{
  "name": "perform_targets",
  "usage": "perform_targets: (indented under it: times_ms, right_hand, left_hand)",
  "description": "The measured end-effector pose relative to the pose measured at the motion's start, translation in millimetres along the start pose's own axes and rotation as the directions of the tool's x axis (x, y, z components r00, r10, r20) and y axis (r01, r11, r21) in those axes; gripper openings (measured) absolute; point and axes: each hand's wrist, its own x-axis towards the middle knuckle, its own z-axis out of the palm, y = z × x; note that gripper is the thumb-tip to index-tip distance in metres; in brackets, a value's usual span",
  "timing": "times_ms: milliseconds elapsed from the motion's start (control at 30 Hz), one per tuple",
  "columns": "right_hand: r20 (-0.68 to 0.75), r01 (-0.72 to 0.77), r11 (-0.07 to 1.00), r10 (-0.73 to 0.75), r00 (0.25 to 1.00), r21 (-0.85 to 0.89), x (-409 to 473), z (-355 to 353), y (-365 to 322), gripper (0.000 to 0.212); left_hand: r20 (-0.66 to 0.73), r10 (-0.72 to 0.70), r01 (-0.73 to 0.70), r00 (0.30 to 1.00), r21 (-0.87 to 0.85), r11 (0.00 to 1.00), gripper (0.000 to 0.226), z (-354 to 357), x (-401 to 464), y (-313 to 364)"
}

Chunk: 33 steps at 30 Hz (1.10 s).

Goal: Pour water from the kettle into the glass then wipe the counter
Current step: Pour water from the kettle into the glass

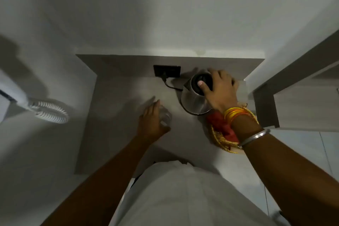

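The kettle [194, 97] stands right of centre in the frame on the pale counter [128, 97]; its body is shiny steel with a dark lid, and its handle side is hidden under the right hand [218, 90], which lies spread over the top with the thumb on the lid; whether the fingers are closed round the handle cannot be told. The glass [166, 115] sits just left of and below the kettle; it is clear and blurred, barely distinct from the counter, and partly covered by the left hand [152, 121], which curves round its left side with the fingers loosely bent; whether they actually touch it is hard to make out. One black cord [168, 83] runs from the kettle's base to one dark socket plate [167, 71] at the back edge. Below the right wrist, which wears several yellow bangles [233, 113] and one silver bangle [255, 136], lies one golden wire basket [220, 139] holding a red cloth [219, 124], both largely hidden by the forearm. At the left edge hangs a white coiled cord [49, 112], cut off by the frame.
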Motion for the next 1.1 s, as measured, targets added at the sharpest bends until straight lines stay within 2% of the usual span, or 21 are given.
perform_targets:
  times_ms: [133, 200, 267, 367, 433, 500, 600, 733, 833, 967, 1100]
  right_hand:
    - [0.012, -0.023, 0.995, 0.022, 1.000, 0.099, 7, -9, 22, 0.055]
    - [0.049, -0.002, 0.985, -0.006, 0.999, 0.173, 14, -11, 30, 0.057]
    - [0.081, 0.001, 0.958, -0.025, 0.996, 0.286, 21, -12, 41, 0.050]
    - [0.179, -0.101, 0.867, 0.014, 0.984, 0.488, 26, -16, 55, 0.041]
    - [0.253, -0.184, 0.774, 0.031, 0.967, 0.606, 30, -18, 63, 0.045]
    - [0.317, -0.228, 0.726, 0.014, 0.948, 0.649, 36, -21, 67, 0.048]
    - [0.387, -0.213, 0.734, -0.073, 0.919, 0.645, 47, -28, 65, 0.048]
    - [0.399, -0.188, 0.722, -0.132, 0.907, 0.666, 57, -34, 45, 0.044]
    - [0.398, -0.089, 0.772, -0.222, 0.890, 0.629, 65, -39, 22, 0.038]
    - [0.458, 0.034, 0.850, -0.316, 0.831, 0.525, 73, -45, -16, 0.031]
    - [0.467, 0.290, 0.902, -0.416, 0.780, 0.320, 72, -49, -58, 0.027]
  left_hand:
    - [0.022, -0.080, 0.083, 0.997, -0.221, 0.972, 0.105, 16, -1, -14]
    - [0.011, -0.051, 0.052, 0.999, -0.307, 0.950, 0.089, 21, 2, -19]
    - [-0.026, -0.030, 0.018, 0.999, -0.370, 0.929, 0.075, 21, 4, -20]
    - [-0.055, -0.017, -0.006, 0.998, -0.395, 0.919, 0.075, 16, 3, -18]
    - [-0.056, -0.015, -0.007, 0.998, -0.372, 0.928, 0.078, 14, 2, -17]
    - [-0.065, -0.021, -0.004, 0.998, -0.365, 0.931, 0.079, 14, 5, -16]
    - [-0.066, -0.030, 0.003, 0.997, -0.373, 0.928, 0.077, 14, 11, -14]
    - [-0.080, -0.060, 0.027, 0.995, -0.364, 0.931, 0.082, 11, 16, -7]
    - [-0.096, -0.100, 0.056, 0.990, -0.384, 0.922, 0.089, 9, 19, -3]
    - [-0.113, -0.117, 0.066, 0.987, -0.380, 0.923, 0.095, 6, 24, -1]
    - [-0.128, -0.109, 0.060, 0.986, -0.336, 0.940, 0.097, 0, 22, 2]
